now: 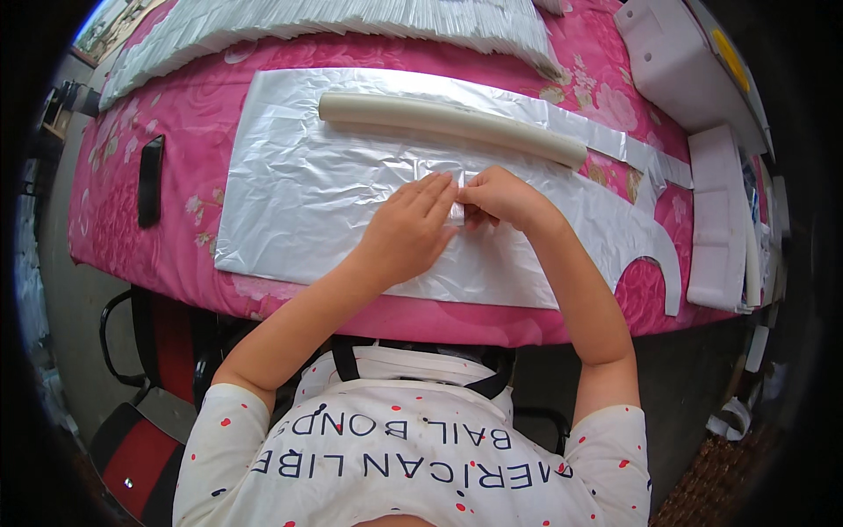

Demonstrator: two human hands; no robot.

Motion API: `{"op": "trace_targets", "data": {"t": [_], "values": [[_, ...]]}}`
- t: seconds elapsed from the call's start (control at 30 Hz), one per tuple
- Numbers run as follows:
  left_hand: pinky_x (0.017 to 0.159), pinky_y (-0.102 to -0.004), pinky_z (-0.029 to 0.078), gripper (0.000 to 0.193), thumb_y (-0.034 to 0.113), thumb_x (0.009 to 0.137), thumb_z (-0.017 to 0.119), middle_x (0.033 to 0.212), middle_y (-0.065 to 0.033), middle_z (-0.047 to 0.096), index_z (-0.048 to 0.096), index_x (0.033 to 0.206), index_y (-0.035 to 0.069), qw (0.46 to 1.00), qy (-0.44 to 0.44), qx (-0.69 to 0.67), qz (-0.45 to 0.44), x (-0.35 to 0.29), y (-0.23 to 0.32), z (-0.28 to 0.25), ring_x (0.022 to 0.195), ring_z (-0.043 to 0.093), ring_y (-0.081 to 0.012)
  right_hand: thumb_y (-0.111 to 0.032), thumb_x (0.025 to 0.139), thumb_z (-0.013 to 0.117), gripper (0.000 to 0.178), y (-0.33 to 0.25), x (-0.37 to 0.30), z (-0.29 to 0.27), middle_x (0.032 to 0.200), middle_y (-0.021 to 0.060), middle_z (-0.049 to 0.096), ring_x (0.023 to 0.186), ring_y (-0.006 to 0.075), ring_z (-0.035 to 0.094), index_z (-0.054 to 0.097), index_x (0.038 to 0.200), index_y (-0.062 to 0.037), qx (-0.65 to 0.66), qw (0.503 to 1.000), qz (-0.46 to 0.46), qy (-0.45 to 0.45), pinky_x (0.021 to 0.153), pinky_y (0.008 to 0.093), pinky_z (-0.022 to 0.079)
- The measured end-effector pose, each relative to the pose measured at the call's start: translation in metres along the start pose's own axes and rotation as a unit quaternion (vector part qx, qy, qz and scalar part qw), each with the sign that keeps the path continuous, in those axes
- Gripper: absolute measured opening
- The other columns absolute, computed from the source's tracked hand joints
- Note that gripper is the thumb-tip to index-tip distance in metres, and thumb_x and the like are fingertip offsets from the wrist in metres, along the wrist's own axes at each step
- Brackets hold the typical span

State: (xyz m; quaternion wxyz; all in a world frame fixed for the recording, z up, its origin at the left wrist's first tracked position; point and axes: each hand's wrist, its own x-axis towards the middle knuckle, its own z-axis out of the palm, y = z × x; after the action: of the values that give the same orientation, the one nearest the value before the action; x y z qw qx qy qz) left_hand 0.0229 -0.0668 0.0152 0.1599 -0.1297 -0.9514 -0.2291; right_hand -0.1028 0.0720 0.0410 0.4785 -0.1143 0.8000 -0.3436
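A shiny whitish plastic apron lies spread on the table, its strap-like ends and curved cut-out toward the right. My left hand rests on it with fingers stretched out together, pointing up and right. Beside its fingertips, my right hand is closed in a pinch low over the plastic. What it pinches is hidden by the fingers; a small shiny fold of film shows between the two hands. Just beyond them a pale grey tube lies across the apron.
A pink flowered cloth covers the table. Along the far edge lies a long stack of folded white plastic. A black phone-like object is at left. White foam boxes stand at right. Red-and-black chairs are below left.
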Motion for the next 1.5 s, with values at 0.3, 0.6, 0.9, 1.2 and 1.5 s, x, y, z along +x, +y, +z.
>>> {"op": "trace_targets", "data": {"t": [0.3, 0.6, 0.9, 1.2, 1.5], "values": [[0.11, -0.0431, 0.007, 0.105, 0.067, 0.072, 0.05, 0.142, -0.0253, 0.02, 0.02, 0.135, -0.01, 0.993, -0.082, 0.061, -0.053, 0.003, -0.005, 0.026, 0.136, 0.014, -0.0338, -0.026, 0.079, 0.062, 0.027, -0.001, -0.007, 0.007, 0.061, 0.0048, 0.06, 0.055, 0.0125, 0.061, 0.062, 0.065, -0.0028, 0.002, 0.999, -0.01, 0.04, 0.044, 0.0238, 0.039], [0.11, -0.0463, 0.004, 0.112, 0.069, 0.069, 0.052, 0.145, -0.0254, 0.008, 0.012, 0.137, -0.01, 0.994, -0.08, 0.063, -0.043, 0.001, -0.008, 0.022, 0.137, 0.004, -0.0346, -0.018, 0.067, 0.068, 0.016, -0.002, -0.043, 0.025, 0.072, 0.0131, 0.064, 0.069, 0.0263, 0.063, 0.064, 0.072, -0.0033, -0.41, 0.892, -0.051, 0.181, 0.061, 0.0364, 0.049], [0.094, -0.0345, 0.036, 0.047, 0.013, 0.083, 0.059, 0.123, -0.0166, 0.05, 0.044, 0.124, -0.003, 0.911, -0.056, -0.337, -0.231, -0.067, -0.01, -0.044, 0.114, 0.047, -0.0263, -0.034, 0.077, 0.063, 0.058, 0.008, 0.004, 0.053, 0.127, 0.0224, 0.044, 0.12, 0.0338, 0.04, 0.046, 0.122, -0.0005, -0.381, 0.767, -0.41, 0.313, 0.1, 0.0443, 0.03], [0.081, -0.0262, 0.048, 0.025, 0.017, 0.09, 0.052, 0.107, -0.0101, 0.061, 0.057, 0.107, 0.0, 0.528, -0.074, -0.603, -0.593, -0.184, 0.029, -0.069, 0.095, 0.06, -0.0155, -0.049, 0.084, 0.049, 0.079, 0.011, -0.022, 0.163, 0.145, 0.0239, 0.015, 0.137, 0.0351, 0.008, 0.022, 0.139, 0.0003, -0.325, 0.856, -0.368, 0.159, 0.109, 0.0478, 0.008], [0.061, -0.0279, 0.048, 0.013, 0.01, 0.08, 0.062, 0.073, -0.0055, 0.065, 0.065, 0.087, 0.0, 0.736, -0.148, -0.417, -0.512, -0.181, 0.021, -0.065, 0.068, 0.063, -0.0163, -0.033, 0.082, 0.056, 0.067, 0.001, -0.06, 0.168, 0.134, 0.0212, 0.034, 0.13, 0.0351, 0.024, 0.03, 0.136, -0.0047, -0.243, 0.825, -0.505, 0.074, 0.108, 0.0465, 0.012]]}}
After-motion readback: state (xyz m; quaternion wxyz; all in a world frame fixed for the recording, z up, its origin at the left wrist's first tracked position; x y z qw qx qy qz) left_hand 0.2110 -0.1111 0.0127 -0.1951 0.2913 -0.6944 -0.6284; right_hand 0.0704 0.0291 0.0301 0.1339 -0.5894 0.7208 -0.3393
